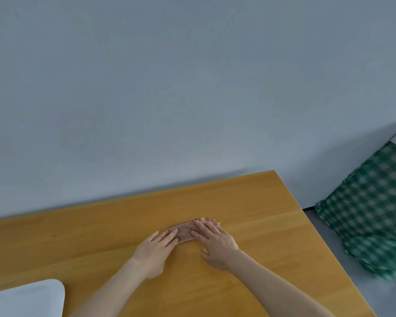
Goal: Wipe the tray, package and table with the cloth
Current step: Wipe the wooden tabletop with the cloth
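Observation:
A small brownish-pink cloth (186,233) lies folded flat on the wooden table (101,243), near its middle. My left hand (154,251) presses on the cloth's left end with straight fingers. My right hand (215,243) lies flat over the cloth's right part, fingers stretched out on it. Most of the cloth is hidden under the two hands. A white tray (32,298) shows its corner at the bottom left. No package is in view.
A pale grey-blue wall (192,88) rises right behind the table's far edge. Right of the table's edge lies a green checked fabric (370,213) over something low, with grey floor (343,259) between it and the table.

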### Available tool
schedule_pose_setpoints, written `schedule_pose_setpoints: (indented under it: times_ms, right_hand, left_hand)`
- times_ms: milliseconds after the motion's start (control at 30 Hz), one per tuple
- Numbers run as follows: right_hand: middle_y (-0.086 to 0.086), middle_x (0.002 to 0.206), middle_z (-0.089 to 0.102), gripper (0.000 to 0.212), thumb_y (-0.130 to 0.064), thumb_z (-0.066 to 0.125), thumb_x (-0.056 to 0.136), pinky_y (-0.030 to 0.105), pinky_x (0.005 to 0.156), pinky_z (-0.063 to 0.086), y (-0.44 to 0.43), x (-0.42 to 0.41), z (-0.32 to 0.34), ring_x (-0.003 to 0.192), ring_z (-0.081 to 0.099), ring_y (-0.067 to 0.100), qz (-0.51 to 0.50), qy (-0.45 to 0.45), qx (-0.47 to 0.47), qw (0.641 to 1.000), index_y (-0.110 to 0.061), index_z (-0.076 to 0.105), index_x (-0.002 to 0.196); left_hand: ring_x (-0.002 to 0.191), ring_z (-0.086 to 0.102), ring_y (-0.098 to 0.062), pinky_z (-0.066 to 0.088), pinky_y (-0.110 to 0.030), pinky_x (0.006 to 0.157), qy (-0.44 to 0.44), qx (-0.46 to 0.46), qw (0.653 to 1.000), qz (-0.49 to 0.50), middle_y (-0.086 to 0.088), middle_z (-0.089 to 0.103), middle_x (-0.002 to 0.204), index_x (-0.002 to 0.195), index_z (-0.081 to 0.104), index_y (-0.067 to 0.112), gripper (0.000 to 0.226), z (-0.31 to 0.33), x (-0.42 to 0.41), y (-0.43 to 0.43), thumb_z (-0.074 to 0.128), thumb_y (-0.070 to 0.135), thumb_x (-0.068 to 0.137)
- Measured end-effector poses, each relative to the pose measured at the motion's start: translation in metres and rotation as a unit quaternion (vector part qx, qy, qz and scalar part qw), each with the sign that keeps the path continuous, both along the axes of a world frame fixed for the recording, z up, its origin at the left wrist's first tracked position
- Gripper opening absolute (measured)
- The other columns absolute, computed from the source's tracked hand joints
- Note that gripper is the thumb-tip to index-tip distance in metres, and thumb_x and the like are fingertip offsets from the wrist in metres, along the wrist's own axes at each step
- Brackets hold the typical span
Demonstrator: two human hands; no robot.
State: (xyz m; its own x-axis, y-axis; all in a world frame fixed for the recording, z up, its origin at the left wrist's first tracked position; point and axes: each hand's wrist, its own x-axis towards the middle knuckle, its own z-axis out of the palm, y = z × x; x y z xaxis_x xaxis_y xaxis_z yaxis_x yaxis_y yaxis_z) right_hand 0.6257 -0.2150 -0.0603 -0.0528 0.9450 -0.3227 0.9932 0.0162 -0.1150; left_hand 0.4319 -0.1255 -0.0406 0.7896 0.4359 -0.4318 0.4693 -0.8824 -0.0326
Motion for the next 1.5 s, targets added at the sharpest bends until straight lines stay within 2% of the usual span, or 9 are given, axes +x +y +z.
schedule_pose_setpoints:
  times_ms: [200, 467, 600, 700, 800, 1000, 1100, 1433, 1500]
  right_hand:
    - [-0.006, 0.158, -0.013, 0.059, -0.035, 0.036, 0.097, 0.035, 0.118, -0.001, 0.059, 0.012, -0.005, 0.146, -0.007, 0.015, 0.01, 0.008, -0.001, 1.0, -0.03, 0.01, 0.15]
    - [-0.007, 0.158, -0.01, 0.06, -0.037, 0.038, 0.096, 0.033, 0.117, 0.008, 0.091, 0.016, -0.011, 0.146, -0.005, 0.014, 0.015, 0.028, 0.022, 0.999, -0.03, 0.012, 0.15]
    - [-0.006, 0.159, -0.007, 0.058, -0.035, 0.037, 0.096, 0.032, 0.117, 0.008, 0.094, 0.02, -0.016, 0.146, -0.002, 0.014, 0.019, 0.034, 0.041, 0.998, -0.03, 0.014, 0.15]
    - [-0.004, 0.159, -0.008, 0.058, -0.034, 0.035, 0.097, 0.033, 0.118, 0.004, 0.101, 0.02, -0.016, 0.146, -0.004, 0.015, 0.02, 0.032, 0.042, 0.998, -0.03, 0.013, 0.15]
    - [-0.002, 0.159, -0.007, 0.058, -0.033, 0.033, 0.097, 0.035, 0.119, 0.003, 0.105, 0.018, -0.018, 0.146, -0.003, 0.016, 0.02, 0.02, 0.046, 0.999, -0.029, 0.01, 0.15]
    - [-0.004, 0.159, -0.004, 0.055, -0.035, 0.028, 0.099, 0.039, 0.118, -0.002, 0.097, 0.025, -0.017, 0.146, -0.002, 0.015, 0.025, -0.012, 0.058, 0.998, -0.03, 0.008, 0.15]
    - [-0.005, 0.159, -0.003, 0.055, -0.036, 0.027, 0.099, 0.039, 0.118, -0.003, 0.094, 0.03, -0.017, 0.146, -0.001, 0.014, 0.015, -0.01, 0.059, 0.998, -0.031, 0.009, 0.15]
    - [-0.006, 0.159, -0.002, 0.056, -0.035, 0.029, 0.097, 0.034, 0.119, 0.001, 0.073, 0.096, -0.018, 0.146, -0.001, 0.013, -0.038, -0.022, 0.076, 0.996, -0.034, 0.009, 0.15]
    - [-0.006, 0.159, -0.001, 0.055, -0.038, 0.023, 0.096, 0.032, 0.119, 0.002, 0.069, 0.104, -0.02, 0.146, 0.001, 0.012, -0.045, -0.026, 0.085, 0.995, -0.034, 0.011, 0.149]
  left_hand:
    - [0.147, -0.01, -0.015, -0.005, -0.033, 0.12, -0.02, 0.003, 0.996, 0.083, 0.002, -0.019, 0.158, 0.152, -0.002, 0.018, 0.068, -0.011, 0.01, 0.034, 0.031, 0.006, 0.094]
    - [0.147, 0.001, -0.011, -0.003, -0.032, 0.12, -0.05, -0.008, 0.992, 0.114, 0.003, -0.005, 0.16, 0.151, 0.012, 0.02, 0.066, -0.008, 0.02, 0.075, 0.037, 0.006, 0.092]
    - [0.147, -0.005, -0.012, -0.007, -0.031, 0.119, -0.057, 0.02, 0.99, 0.126, 0.002, -0.012, 0.159, 0.152, 0.004, 0.019, 0.066, -0.015, 0.018, 0.069, 0.037, 0.013, 0.096]
    - [0.147, -0.009, -0.017, -0.009, -0.038, 0.117, -0.043, 0.071, 0.986, 0.147, -0.007, -0.024, 0.156, 0.152, -0.003, 0.02, 0.067, -0.018, 0.013, 0.059, 0.037, 0.015, 0.098]
    - [0.147, -0.013, -0.018, -0.01, -0.043, 0.117, -0.033, 0.083, 0.981, 0.17, -0.008, -0.024, 0.156, 0.152, -0.007, 0.021, 0.069, -0.018, 0.015, 0.057, 0.036, 0.015, 0.098]
    - [0.147, -0.011, -0.014, -0.011, -0.029, 0.116, -0.058, 0.047, 0.984, 0.164, -0.005, -0.022, 0.157, 0.152, -0.005, 0.017, 0.069, -0.02, 0.022, 0.062, 0.033, 0.011, 0.095]
    - [0.147, -0.012, -0.013, -0.01, -0.028, 0.116, -0.067, 0.039, 0.983, 0.164, -0.002, -0.027, 0.153, 0.152, -0.005, 0.018, 0.069, -0.019, 0.028, 0.061, 0.034, 0.011, 0.095]
    - [0.146, -0.015, -0.012, -0.011, -0.034, 0.117, -0.098, 0.01, 0.984, 0.148, -0.001, -0.02, 0.158, 0.152, -0.002, 0.02, 0.066, -0.019, 0.095, 0.053, 0.035, 0.015, 0.098]
    - [0.145, -0.016, -0.012, -0.011, -0.034, 0.117, -0.107, 0.013, 0.985, 0.139, 0.0, -0.02, 0.157, 0.152, -0.001, 0.016, 0.065, -0.019, 0.106, 0.05, 0.034, 0.014, 0.098]
